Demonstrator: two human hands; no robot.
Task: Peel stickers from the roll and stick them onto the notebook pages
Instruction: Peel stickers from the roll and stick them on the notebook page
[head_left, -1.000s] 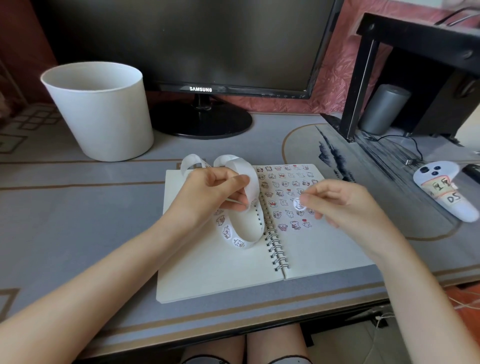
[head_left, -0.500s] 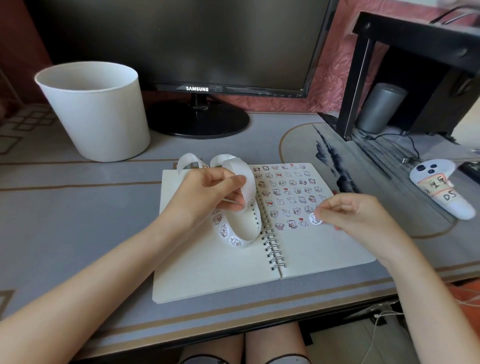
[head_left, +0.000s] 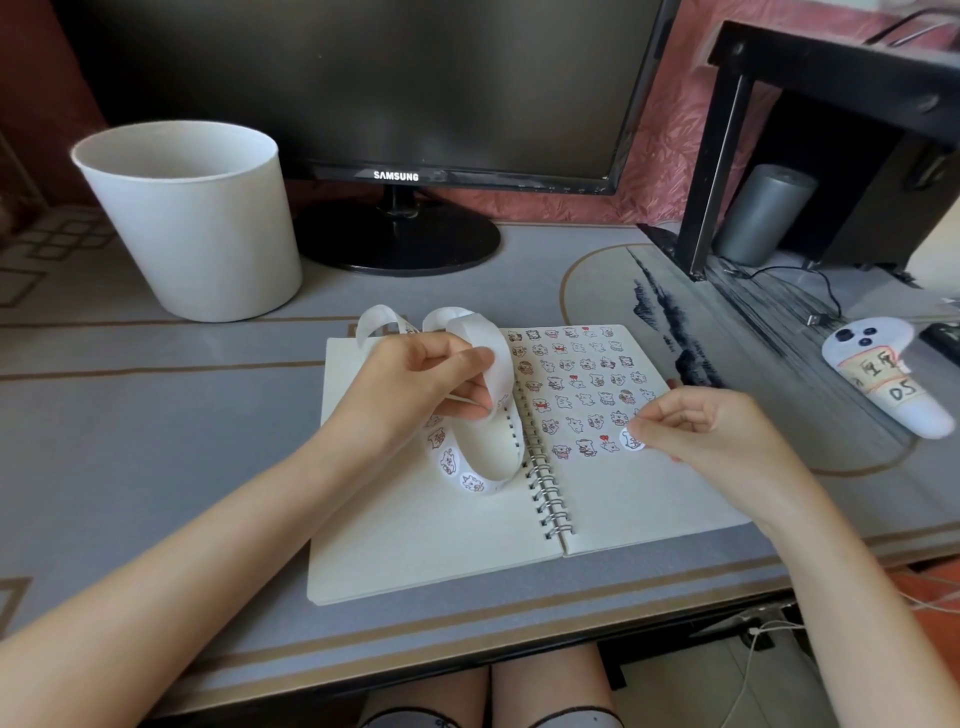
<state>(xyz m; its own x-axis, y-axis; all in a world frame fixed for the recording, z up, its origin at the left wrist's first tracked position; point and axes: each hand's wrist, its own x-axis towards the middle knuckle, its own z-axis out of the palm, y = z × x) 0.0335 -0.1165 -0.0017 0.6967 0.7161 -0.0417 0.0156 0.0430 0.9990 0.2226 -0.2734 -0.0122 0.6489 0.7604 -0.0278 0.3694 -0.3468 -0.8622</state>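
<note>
— White bin (head_left: 192, 223) at far left: any marking?
— None legible. Next to the right, a black monitor (head_left: 395, 78); the bezel reads "SAMSUNG".
— Left hand?
— Left hand (head_left: 415, 384) is over the left page of the spiral notebook (head_left: 415, 545). Fingers and thumb are curled, pinching the sticker roll (head_left: 488, 447). The strip loops out below the hand, beside the spiral binding, with printed round stickers on its outer face.
— Right page?
— Rows of small cartoon stickers cover the upper half. One round sticker (head_left: 632, 440) sits at the right end of the lowest row, pinched between thumb and forefinger of the right hand (head_left: 717, 431); the other fingers are curled in. Whether it is pressed flat to the paper cannot be told.
— Far right?
— White controller (head_left: 883, 379) lying on the desk mat (head_left: 156, 415), well apart from both hands. It carries a handwritten label: the lower line reads "DS", the upper line is illegible.
</note>
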